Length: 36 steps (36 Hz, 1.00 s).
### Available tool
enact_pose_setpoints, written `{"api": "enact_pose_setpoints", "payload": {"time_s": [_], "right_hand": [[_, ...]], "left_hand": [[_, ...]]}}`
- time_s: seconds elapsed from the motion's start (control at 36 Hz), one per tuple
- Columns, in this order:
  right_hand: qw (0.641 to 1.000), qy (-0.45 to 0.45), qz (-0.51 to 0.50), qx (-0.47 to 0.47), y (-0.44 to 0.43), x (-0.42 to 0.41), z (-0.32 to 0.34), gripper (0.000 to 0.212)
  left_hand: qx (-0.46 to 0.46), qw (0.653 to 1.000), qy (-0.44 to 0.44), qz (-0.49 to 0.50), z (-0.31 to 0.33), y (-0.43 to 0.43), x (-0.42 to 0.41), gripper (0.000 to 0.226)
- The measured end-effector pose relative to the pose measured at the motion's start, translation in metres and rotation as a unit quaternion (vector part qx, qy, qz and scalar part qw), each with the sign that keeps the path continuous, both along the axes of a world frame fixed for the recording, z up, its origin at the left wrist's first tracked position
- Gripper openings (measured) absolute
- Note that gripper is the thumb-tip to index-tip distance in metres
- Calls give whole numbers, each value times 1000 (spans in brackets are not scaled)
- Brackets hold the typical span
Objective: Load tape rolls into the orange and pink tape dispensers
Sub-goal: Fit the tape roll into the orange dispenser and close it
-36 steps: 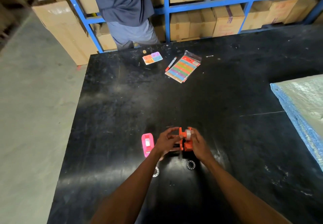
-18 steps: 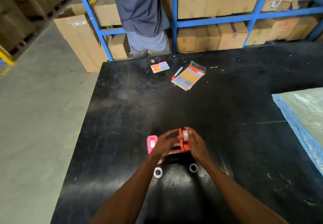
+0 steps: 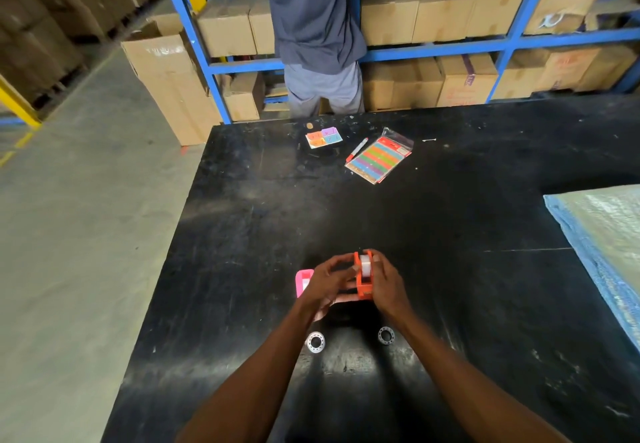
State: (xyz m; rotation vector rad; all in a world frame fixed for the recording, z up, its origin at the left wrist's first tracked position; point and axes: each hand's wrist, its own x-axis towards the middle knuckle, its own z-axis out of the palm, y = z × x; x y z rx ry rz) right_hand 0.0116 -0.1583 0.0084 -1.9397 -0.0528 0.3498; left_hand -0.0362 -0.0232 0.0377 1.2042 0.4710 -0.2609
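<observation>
Black table (image 3: 433, 235), scuffed and dusty, fills most of the view. Blue shelving (image 3: 512, 44) stacked with cardboard boxes runs along its far edge. A second person (image 3: 317, 27) in a dark shirt and grey trousers stands there with back to me. Wrapped blue-edged slab (image 3: 609, 242) lies on the table at my far right.

Far side of table: packet of coloured strips (image 3: 379, 160) in a clear sleeve, red pen (image 3: 356, 149) just beside its left edge, small card of coloured squares (image 3: 323, 137) further left.

My left hand (image 3: 327, 285) and my right hand (image 3: 388, 285) meet near the table's middle, above the surface. Between them: orange dispenser (image 3: 363, 285), held upright. Right hand is wrapped around its right side, fingers curled over the top. Left hand grips the left side, thumb and fingertips pinched toward the white tape roll (image 3: 365, 264) that sits in the top of the orange frame. Whether the roll is fully seated, I cannot tell.

Pink dispenser (image 3: 303, 281) lies on the table just left of my left hand, partly hidden behind it.

Two small clear ring-shaped pieces on the table, nearer me than the hands: left ring (image 3: 315, 342) by my left forearm, right ring (image 3: 385, 335) by my right wrist. They lie apart from each other.
</observation>
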Motion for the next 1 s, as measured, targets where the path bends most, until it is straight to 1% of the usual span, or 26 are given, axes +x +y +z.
{"api": "enact_pose_setpoints", "payload": {"time_s": [0.03, 0.11, 0.22, 0.31, 0.42, 0.53, 0.61, 0.69, 0.75, 0.81, 0.86, 0.89, 0.94, 1.0], "right_hand": [[1000, 1, 0, 0, 0, 0, 0, 42], [1000, -5, 4, 4, 0, 0, 0, 47], [1000, -1, 12, 11, 1, 2, -1, 39], [1000, -7, 21, 13, 0, 4, 3, 33], [999, -17, 28, 11, 1, 6, 11, 30], [999, -13, 41, -26, 3, 10, 13, 25], [995, -13, 61, -83, 7, 14, 14, 22], [981, -50, 99, -158, 7, 19, 14, 25], [971, -79, 105, -198, 5, 22, 16, 27], [968, -121, 104, -195, 1, 26, 20, 29], [962, -166, 129, -173, -1, 30, 27, 30], [954, -190, 155, -174, -2, 31, 30, 31], [930, -222, 204, -209, -1, 33, 39, 31], [910, -251, 227, -240, 1, 35, 45, 31]], "left_hand": [[3, 1000, 3, -3, 0, 1, 1, 37], [14, 1000, 10, -11, -2, 4, 6, 37], [25, 999, 16, -15, -3, 5, 10, 38], [15, 1000, 14, -13, -1, 5, 11, 38], [1, 1000, 14, 4, -3, 8, 10, 48], [-19, 1000, 11, -12, -6, 5, 6, 37], [-41, 999, 28, 3, -9, -2, 6, 37], [-61, 997, 39, 23, -12, -3, 7, 39], [-74, 996, 38, 34, -14, -2, 6, 37], [-84, 994, 38, 57, -15, 0, 5, 33], [-91, 992, 36, 76, -15, 2, 5, 31], [-91, 992, 34, 79, -15, 3, 5, 31], [-88, 993, 26, 76, -15, 5, 7, 32], [-83, 994, 20, 73, -14, 7, 8, 32]]}}
